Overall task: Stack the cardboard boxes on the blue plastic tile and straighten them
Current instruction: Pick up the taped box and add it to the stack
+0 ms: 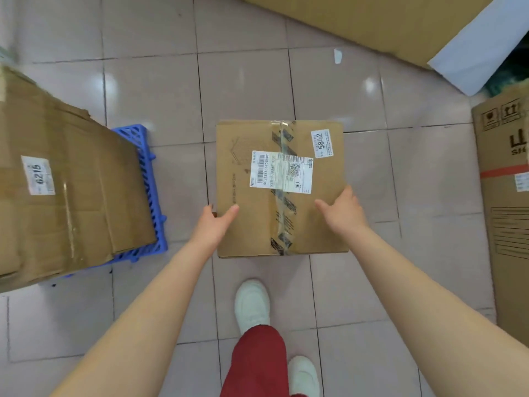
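A large cardboard box [80,181] is already set on the blue plastic tile [148,179] at nine o'clock, while a smaller taped box [252,224] at centre, gripped at its sides by the left hand [213,222] and right hand [342,209], is not yet stacked.

Blue plastic tile [148,179] mostly under big box [74,190], big box cut off left, left hand [215,222] and right hand [345,211] fingers hidden beside taped box [252,224]

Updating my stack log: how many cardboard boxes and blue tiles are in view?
Cardboard boxes: 3 (box 5842, box 6215, printed box at right)
Blue plastic tile: 1
Large cardboard at top, box or sheet unclear: 1
Total: 5
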